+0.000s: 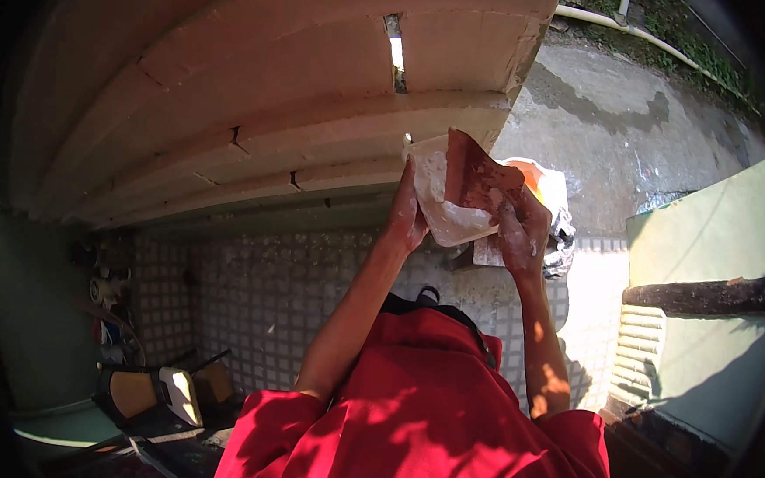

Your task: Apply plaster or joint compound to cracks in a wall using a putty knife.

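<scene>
The white container [457, 230] is held up on the far side of the red shirt [460, 401], between both hands. At left, the left hand [408, 219] has its fingers clamped on the container's side. White paste [430, 172] shows next, then a reddish-brown sheet [478, 179] — inside or against the container, I cannot tell. At right, the right hand [521, 234] grips the sheet's near right part. Working the paste seems in hand — the next move calls for a steady left grip.

One left hand [409, 213] and one right hand [525, 232] show, with one white container [429, 177] and one reddish-brown sheet [471, 178].
</scene>
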Demonstrator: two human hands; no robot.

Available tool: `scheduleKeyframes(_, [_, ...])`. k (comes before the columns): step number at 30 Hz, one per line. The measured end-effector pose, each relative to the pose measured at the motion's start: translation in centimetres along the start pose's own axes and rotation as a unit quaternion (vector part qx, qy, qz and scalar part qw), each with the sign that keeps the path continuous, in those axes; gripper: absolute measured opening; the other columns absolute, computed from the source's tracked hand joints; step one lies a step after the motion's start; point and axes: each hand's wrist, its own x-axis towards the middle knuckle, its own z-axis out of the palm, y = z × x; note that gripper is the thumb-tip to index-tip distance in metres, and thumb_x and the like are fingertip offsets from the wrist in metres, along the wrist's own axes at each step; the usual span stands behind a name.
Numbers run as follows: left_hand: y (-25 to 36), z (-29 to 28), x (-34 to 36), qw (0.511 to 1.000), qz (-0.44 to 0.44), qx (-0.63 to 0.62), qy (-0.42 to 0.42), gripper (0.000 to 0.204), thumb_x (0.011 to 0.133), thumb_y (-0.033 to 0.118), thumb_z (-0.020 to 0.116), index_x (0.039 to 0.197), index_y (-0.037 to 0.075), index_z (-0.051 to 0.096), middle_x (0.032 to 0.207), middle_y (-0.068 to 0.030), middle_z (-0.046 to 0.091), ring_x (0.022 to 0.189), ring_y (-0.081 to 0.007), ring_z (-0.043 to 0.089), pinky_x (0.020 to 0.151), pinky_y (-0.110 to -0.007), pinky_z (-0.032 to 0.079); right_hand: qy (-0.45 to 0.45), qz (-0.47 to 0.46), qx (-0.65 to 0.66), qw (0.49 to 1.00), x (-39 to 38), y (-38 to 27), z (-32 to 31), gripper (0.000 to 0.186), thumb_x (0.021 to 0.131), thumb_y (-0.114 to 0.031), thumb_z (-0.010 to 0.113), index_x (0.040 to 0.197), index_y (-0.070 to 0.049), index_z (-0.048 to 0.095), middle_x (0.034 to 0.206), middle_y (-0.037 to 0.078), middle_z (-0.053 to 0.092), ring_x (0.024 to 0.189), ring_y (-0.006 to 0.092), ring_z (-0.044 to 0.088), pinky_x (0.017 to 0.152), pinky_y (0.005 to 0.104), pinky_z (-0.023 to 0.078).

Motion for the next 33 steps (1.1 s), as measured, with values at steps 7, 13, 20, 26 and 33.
scheduleKeyframes(7, [0.0, 0.1, 0.1, 1.0, -0.007, 0.005, 0.025, 0.074, 0.097, 0.063, 0.036, 0.146, 0.007, 0.034, 0.144, -0.0088, 0.045, 0.13, -0.0227, 0.047, 0.108, -0.038, 0.039, 0.002, 0.02, 0.011, 1.0, 0.4, 0.9, -0.2, 0.027, 0.091, -0.014, 0.06, 0.111, 0.003, 0.065, 0.076, 0.005, 0.065, 0.062, 0.0103, 0.055, 0.058, 0.0264, 0.046])
scheduleKeyframes(13, [0.0, -1.4, 1.0, 0.999, 0.023, -0.029, 0.0, 0.07, 0.098, 0.059, 0.038, 0.145, 0.007, 0.036, 0.142, -0.0089, 0.047, 0.128, -0.0223, 0.048, 0.108, -0.037, 0.039, -0.013, 0.094, 0.1, 0.99, 1.2, 2.4, -0.1, 0.027, 0.092, -0.019, 0.062, 0.108, 0.003, 0.065, 0.077, 0.004, 0.065, 0.06, 0.0083, 0.054, 0.055, 0.0242, 0.044])
scheduleKeyframes(20, [-0.5, -2.7, 0.2, 0.999, 0.028, -0.016, 0.026, 0.072, 0.098, 0.06, 0.036, 0.146, 0.006, 0.032, 0.144, -0.0106, 0.044, 0.13, -0.0239, 0.046, 0.11, -0.039, 0.037, -0.023, 0.13, 0.123, 0.984, -0.6, 3.6, 0.1, 0.031, 0.089, -0.017, 0.067, 0.112, 0.003, 0.063, 0.085, 0.006, 0.069, 0.064, 0.0095, 0.061, 0.056, 0.0226, 0.048])
scheduleKeyframes(26, [-0.3, -3.5, 0.3, 0.999, 0.029, -0.023, 0.008, 0.07, 0.099, 0.059, 0.036, 0.146, 0.007, 0.032, 0.144, -0.0103, 0.044, 0.13, -0.0241, 0.046, 0.11, -0.039, 0.038, -0.054, 0.138, 0.101, 0.984, -0.6, 3.2, 0.5, 0.034, 0.086, -0.012, 0.069, 0.115, 0.005, 0.062, 0.092, 0.008, 0.07, 0.07, 0.0111, 0.065, 0.06, 0.0229, 0.052])
scheduleKeyframes(33, [0.0, -3.6, 0.8, 0.999, 0.003, -0.018, 0.044, 0.072, 0.097, 0.061, 0.037, 0.145, 0.007, 0.032, 0.144, -0.0109, 0.043, 0.129, -0.0239, 0.047, 0.109, -0.038, 0.039, -0.05, 0.049, 0.075, 0.995, 0.7, 3.9, 1.7, 0.037, 0.086, -0.003, 0.061, 0.121, 0.006, 0.054, 0.097, 0.011, 0.069, 0.074, 0.0142, 0.064, 0.064, 0.0282, 0.053])
